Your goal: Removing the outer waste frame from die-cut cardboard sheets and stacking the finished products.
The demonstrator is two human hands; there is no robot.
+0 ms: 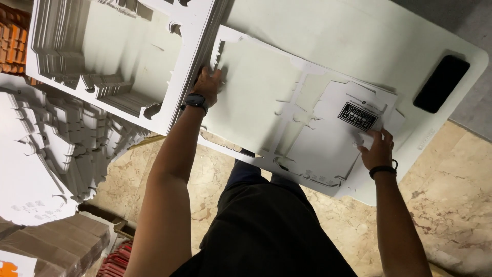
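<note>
A large white die-cut cardboard sheet [256, 97] lies flat on a white table [359, 36]. My left hand [209, 84], with a dark watch on the wrist, presses on the sheet's left edge. My right hand [378, 149], with a black wristband, presses its fingers on a punched-out white box blank [328, 133] with a black printed mark, which sits within the sheet at its right side. Neither hand closes around anything.
A black phone [441, 83] lies at the table's right corner. A tall stack of cut-out cardboard frames [169, 102] stands to the left. Fanned piles of white blanks [46, 154] and brown cartons [56, 246] sit lower left. Beige marble floor [451, 195] lies below.
</note>
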